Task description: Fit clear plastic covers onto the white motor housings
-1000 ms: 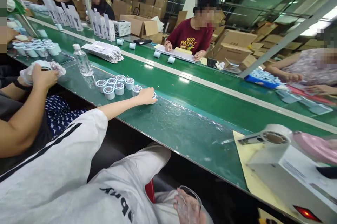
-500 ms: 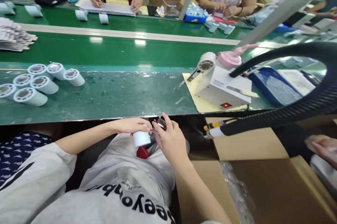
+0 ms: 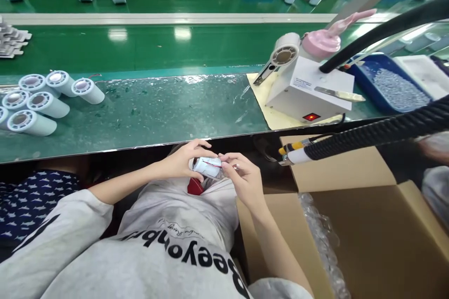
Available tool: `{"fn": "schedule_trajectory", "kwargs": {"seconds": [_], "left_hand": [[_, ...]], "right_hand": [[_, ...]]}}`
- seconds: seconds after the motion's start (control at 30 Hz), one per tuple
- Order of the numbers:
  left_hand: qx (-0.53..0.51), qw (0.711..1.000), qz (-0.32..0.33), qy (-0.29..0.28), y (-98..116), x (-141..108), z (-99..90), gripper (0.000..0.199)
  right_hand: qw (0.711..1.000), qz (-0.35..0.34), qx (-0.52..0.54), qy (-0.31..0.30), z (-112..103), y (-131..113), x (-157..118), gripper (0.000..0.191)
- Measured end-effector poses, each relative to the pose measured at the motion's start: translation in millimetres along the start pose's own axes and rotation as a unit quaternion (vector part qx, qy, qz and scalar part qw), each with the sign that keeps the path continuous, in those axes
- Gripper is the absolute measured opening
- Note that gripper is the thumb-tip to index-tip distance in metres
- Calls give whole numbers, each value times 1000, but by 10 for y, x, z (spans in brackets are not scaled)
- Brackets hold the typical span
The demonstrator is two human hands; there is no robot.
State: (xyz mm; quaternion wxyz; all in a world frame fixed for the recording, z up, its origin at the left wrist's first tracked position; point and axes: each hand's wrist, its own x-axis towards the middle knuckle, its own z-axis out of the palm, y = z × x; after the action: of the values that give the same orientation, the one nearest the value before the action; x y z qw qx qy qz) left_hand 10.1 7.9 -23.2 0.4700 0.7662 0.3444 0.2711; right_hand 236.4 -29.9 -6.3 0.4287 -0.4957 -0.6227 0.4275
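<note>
Above my lap, just below the bench edge, my left hand (image 3: 183, 160) grips a light-blue plastic cylinder (image 3: 206, 167) lying sideways, thumb below and fingers above. A thin red wire (image 3: 212, 164) runs along its side toward the right end. At that end, a clear part shows beside the cylinder. My right hand (image 3: 246, 176) is closed there, thumb and fingertips pinched together by the wire's end. What exactly sits in this pinch is too small to make out. Part of the cylinder is hidden by my fingers.
Several similar cylinders (image 3: 48, 104) stand on the green bench (image 3: 157, 112) at left. At right are a white box with a red switch (image 3: 311, 117), a pink-topped bottle (image 3: 322, 42), a blue tray (image 3: 368, 84), a black hose (image 3: 372, 131) and an open carton (image 3: 379, 238). Co-workers' hands show across the belt.
The cylinder has turned from upright to sideways, its side and red wire now showing. My right hand has moved to its right end. The view has tilted downward.
</note>
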Motion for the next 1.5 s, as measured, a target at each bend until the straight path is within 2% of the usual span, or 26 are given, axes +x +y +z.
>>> {"fn": "schedule_trajectory", "kwargs": {"seconds": [0.1, 0.2, 0.3, 0.4, 0.63, 0.77, 1.03, 1.3, 1.5], "left_hand": [[-91, 994, -46, -30, 35, -38, 15, 68], [-197, 974, -109, -11, 131, -102, 26, 74], [-228, 962, -147, -11, 201, -162, 25, 78], [-195, 970, -141, -29, 216, -189, 13, 82], [-136, 989, 38, -47, 183, -186, -11, 77], [-109, 988, 95, -55, 189, -197, -9, 80], [-99, 986, 120, -58, 232, -205, 10, 85], [-121, 990, 38, -66, 278, -209, 8, 80], [-106, 990, 52, -80, 307, -173, 12, 75]], "right_hand": [[997, 18, 69, -7, -23, 40, -3, 37], [996, -59, 35, -53, -42, 72, -70, 15], [986, -148, -47, -64, -44, 96, -179, 30], [981, -173, -67, -60, -57, 97, -265, 31], [992, -99, -14, -77, -118, 29, -348, 38], [994, -55, 47, -84, -127, 2, -387, 39], [986, 8, 139, -90, -141, -36, -419, 40], [980, 35, 184, -74, -101, 42, -464, 39], [979, 72, 181, -64, -108, 8, -474, 42]]}}
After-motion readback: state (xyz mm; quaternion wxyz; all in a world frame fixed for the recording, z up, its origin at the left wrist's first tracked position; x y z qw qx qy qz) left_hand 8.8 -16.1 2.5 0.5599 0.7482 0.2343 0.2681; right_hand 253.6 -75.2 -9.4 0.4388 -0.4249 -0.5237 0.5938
